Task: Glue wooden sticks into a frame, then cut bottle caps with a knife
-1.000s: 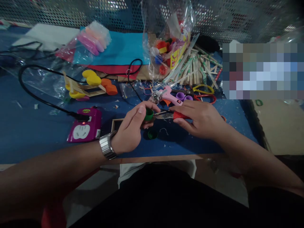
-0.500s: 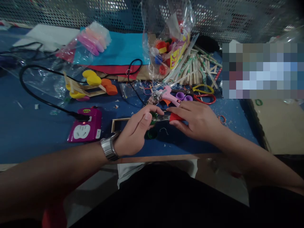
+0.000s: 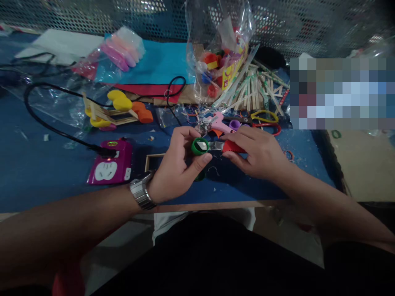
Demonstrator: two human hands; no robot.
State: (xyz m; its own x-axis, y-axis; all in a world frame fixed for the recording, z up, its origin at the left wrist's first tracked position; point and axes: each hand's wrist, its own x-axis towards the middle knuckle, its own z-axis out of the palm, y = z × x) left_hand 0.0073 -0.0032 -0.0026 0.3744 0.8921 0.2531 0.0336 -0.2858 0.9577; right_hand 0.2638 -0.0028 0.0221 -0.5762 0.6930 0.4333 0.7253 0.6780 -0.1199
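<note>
Our left hand (image 3: 173,168) grasps the green cap (image 3: 195,153) | our right hand (image 3: 262,154) grips the red-handled knife (image 3: 232,146), blade entering at the cap's 3 o'clock | second cap (image 3: 201,176) at its 6 o'clock

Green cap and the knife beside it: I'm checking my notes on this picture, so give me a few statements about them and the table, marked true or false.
1. The left hand holds the green cap. True.
2. The right hand holds the knife by its blade. False; the right hand holds the knife by its red handle.
3. The watch is on the right wrist. False; the watch is on the left.
4. The glue gun is pink. True.
</note>
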